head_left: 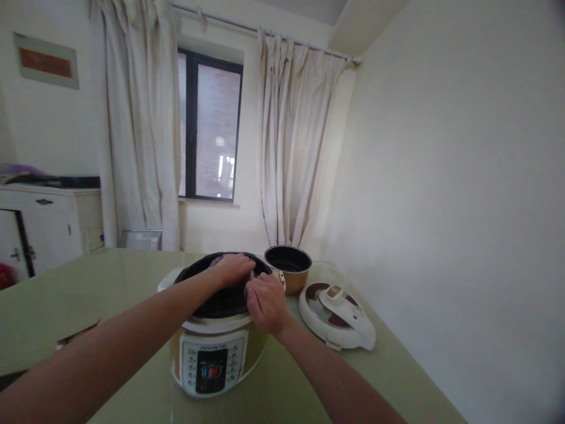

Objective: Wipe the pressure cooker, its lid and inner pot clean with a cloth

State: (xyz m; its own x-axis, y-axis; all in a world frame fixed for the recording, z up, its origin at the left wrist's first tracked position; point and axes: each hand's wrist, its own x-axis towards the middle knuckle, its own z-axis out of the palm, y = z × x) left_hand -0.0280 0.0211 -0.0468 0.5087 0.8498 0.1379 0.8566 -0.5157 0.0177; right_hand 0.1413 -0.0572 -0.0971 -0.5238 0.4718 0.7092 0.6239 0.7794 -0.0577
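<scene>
A white and gold electric pressure cooker stands without its lid on the table, its control panel facing me. My left hand reaches across the opening to the far right inside of the rim, fingers bent and together. A bit of greyish-purple cloth shows beside and under this hand; most of it is hidden. My right hand is closed over the right side of the cooker's rim, its thumb toward me. The dark inside of the cooker is partly covered by my left forearm.
Behind the cooker on the right sits a gold inner pot with a dark inside. The white and brown lid lies right of it on the pale green table, near the wall. A white cabinet stands at the far left.
</scene>
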